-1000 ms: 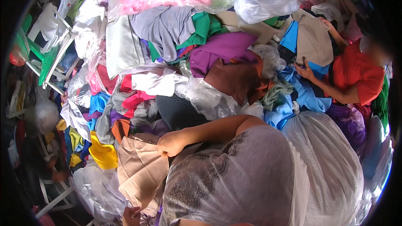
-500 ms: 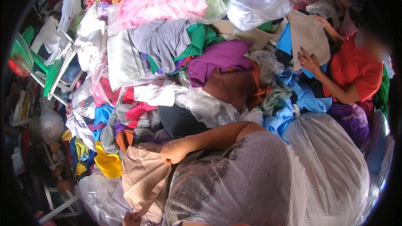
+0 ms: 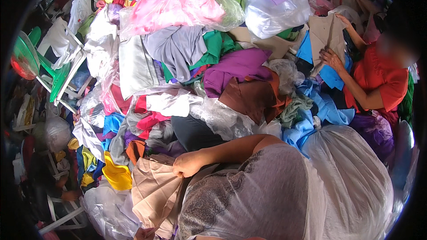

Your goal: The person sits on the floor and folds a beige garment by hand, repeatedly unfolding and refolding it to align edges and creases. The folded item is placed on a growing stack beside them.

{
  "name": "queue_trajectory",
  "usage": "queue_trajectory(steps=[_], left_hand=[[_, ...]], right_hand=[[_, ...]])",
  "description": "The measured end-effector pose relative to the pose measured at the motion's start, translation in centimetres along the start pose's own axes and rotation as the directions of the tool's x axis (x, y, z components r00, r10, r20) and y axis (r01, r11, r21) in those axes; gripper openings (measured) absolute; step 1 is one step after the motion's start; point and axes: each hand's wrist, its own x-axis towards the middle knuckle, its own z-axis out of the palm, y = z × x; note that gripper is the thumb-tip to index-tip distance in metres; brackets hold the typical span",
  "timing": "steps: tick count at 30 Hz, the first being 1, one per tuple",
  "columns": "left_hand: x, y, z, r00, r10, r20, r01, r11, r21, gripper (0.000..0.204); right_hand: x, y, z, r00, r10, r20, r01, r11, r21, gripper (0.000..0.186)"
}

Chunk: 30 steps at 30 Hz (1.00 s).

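A beige piece of cloth hangs in folds between my two hands beside my lap. My right hand is closed on its upper edge, fingers curled and thumb side toward the cloth. At the bottom of the view, partly cut off, my left hand pinches the cloth's lower corner. A yellow cloth and a rust-orange cloth lie just beyond the beige piece.
Heaped fabrics surround me, including a purple cloth and a brown cloth. A large whitish sack stands behind me. At right a co-worker in a red shirt handles another beige cloth. A green fan stands at left.
The view has shifted slightly. My hands keep their hold on the beige cloth, which has moved little. The co-worker's spread fingers have closed on their cloth, now creased down the middle.
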Motion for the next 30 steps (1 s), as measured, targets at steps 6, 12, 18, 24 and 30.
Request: queue_trajectory(steps=[6,12,18,24,30], left_hand=[[-0.3,-1.0,-0.3,1.000,-0.002,0.007,0.004,0.983,-0.185,0.024],[1.6,2.5,0.0,0.998,-0.004,-0.068,0.006,1.000,0.026,0.024],[4.1,3.3,-0.1,0.952,0.030,-0.303,-0.010,0.998,0.067,0.023],[3.5,1.8,-1.9,0.809,0.095,-0.580,-0.076,0.995,0.057,0.022],[0.8,2.0,-6.6,0.773,0.235,-0.589,-0.126,0.967,0.221,0.009]], right_hand=[[0.6,0.4,0.0,0.999,-0.029,-0.035,0.029,1.000,0.002,0.011],[0.7,1.0,-0.1,0.995,-0.057,-0.086,0.053,0.997,-0.052,0.012],[0.4,0.5,0.0,0.993,-0.048,-0.106,0.045,0.998,-0.036,0.013],[0.1,-1.8,-2.7,0.988,0.139,-0.071,-0.132,0.987,0.095,0.019],[2.2,-3.7,-8.6,0.914,-0.109,-0.391,0.122,0.992,0.010,0.015]])
